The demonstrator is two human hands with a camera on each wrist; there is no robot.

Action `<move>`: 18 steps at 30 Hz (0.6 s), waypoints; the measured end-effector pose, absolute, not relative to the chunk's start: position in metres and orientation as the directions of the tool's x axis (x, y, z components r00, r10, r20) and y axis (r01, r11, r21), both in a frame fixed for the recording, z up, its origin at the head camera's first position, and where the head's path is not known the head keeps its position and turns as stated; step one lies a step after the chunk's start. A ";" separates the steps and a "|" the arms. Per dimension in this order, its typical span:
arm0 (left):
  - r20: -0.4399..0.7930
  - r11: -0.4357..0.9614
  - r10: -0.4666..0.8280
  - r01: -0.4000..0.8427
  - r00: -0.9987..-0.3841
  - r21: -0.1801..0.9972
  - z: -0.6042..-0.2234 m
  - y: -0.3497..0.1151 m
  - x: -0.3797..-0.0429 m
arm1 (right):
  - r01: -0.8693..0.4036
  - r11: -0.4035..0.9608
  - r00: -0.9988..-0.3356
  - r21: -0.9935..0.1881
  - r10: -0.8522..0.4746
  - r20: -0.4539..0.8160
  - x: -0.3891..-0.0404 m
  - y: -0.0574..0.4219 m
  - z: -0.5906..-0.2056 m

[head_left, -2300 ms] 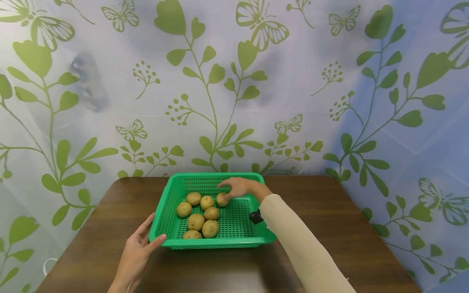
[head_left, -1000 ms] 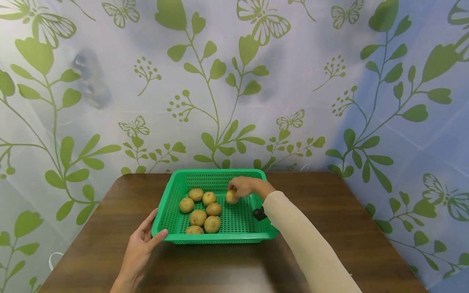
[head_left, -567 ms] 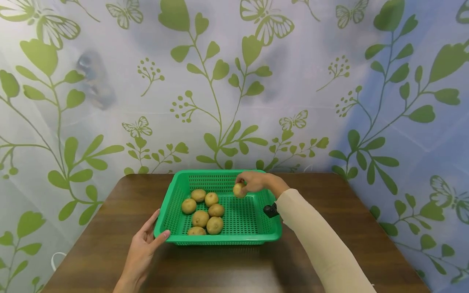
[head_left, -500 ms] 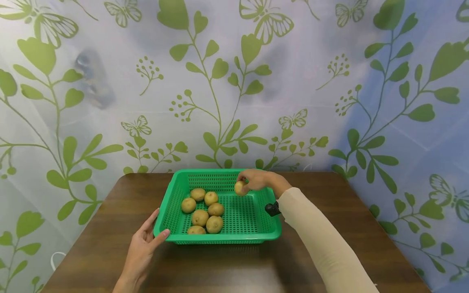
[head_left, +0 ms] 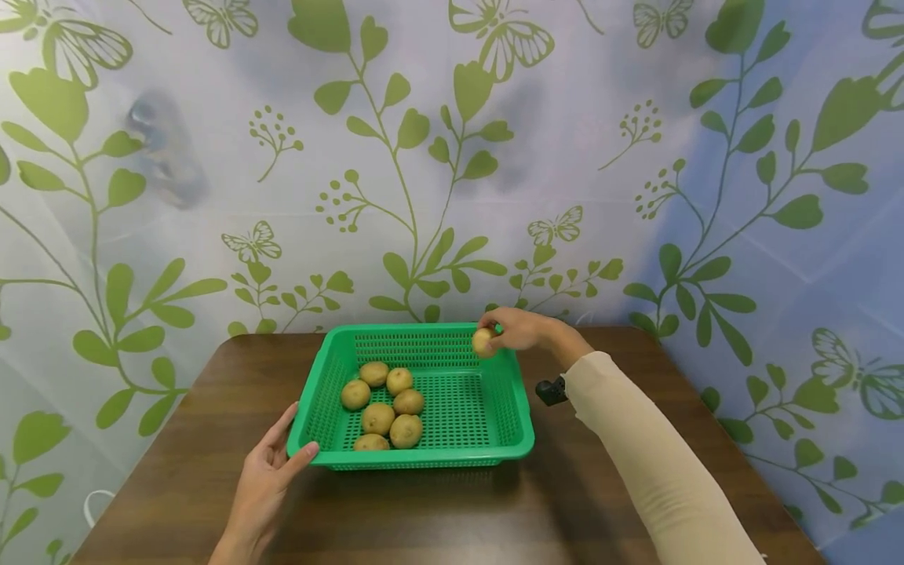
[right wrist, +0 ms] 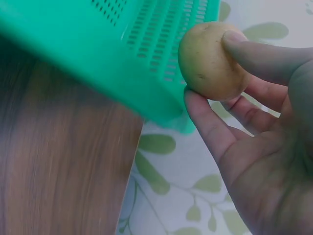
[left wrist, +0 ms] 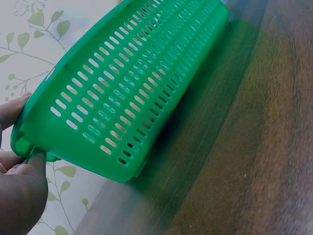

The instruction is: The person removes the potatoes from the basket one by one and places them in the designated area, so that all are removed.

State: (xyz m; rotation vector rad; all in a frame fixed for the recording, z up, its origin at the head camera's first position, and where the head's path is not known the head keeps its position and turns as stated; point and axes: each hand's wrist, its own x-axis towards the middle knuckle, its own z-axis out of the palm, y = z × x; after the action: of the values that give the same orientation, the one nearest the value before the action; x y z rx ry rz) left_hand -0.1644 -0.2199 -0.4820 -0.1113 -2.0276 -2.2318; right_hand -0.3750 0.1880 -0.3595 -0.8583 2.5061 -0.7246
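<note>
A green plastic basket (head_left: 452, 455) stands near the centre of the head view, its walls and floor pierced with slots, and it holds seven potatoes (head_left: 377, 419) gathered in its left half. Two of them lie at the upper left of the floor, one at the far left, one near the middle, and three toward the near side, where the lowest is partly hidden by the front rim. An eighth, the held potato (head_left: 483, 343), is at the basket's upper right corner in the frame, pinched by the right hand (head_left: 521, 329). The right wrist view puts this potato right of the upper centre, between the thumb above and the fingers below, overlapping the basket's corner; whether the two touch cannot be told. At the lower left of the head view, the left hand (head_left: 261, 475) grips the basket's near left corner, its thumb on the rim. A light sleeve (head_left: 657, 455) runs from the lower right, with a black device (head_left: 551, 391) at its cuff. The dark brown wooden table (head_left: 424, 518) fills the lower part of the frame, and a pale backdrop (head_left: 282, 259) printed with green leaves and butterflies rises behind it. A thin white loop (head_left: 88, 510) shows at the lower left.
</note>
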 end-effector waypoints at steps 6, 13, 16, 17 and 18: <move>0.121 -0.081 -0.051 0.124 -0.991 0.989 -0.481 -0.219 -0.163 | -0.411 0.667 -0.768 -0.621 -0.620 -0.158 -0.376 0.209 -0.356; 0.122 -0.080 -0.054 0.126 -0.991 0.989 -0.481 -0.219 -0.162 | -0.379 0.683 -0.833 -0.624 -0.546 -0.092 -0.378 0.237 -0.363; 0.114 -0.077 -0.054 0.118 -0.992 0.990 -0.480 -0.219 -0.162 | -0.350 0.712 -0.864 -0.609 -0.496 -0.083 -0.377 0.248 -0.371; 0.110 -0.076 -0.053 0.114 -0.992 0.991 -0.480 -0.219 -0.162 | -0.331 0.718 -0.873 -0.612 -0.480 -0.091 -0.377 0.251 -0.374; 0.105 -0.077 -0.052 0.108 -0.993 0.991 -0.480 -0.219 -0.162 | -0.312 0.721 -0.878 -0.619 -0.467 -0.102 -0.376 0.254 -0.377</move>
State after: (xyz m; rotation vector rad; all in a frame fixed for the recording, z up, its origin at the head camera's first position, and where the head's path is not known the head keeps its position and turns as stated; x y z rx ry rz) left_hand -0.1617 -0.2190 -0.4799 -0.0638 -2.0568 -2.2274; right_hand -0.3758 0.2537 -0.3769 -0.6165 2.6758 -0.8954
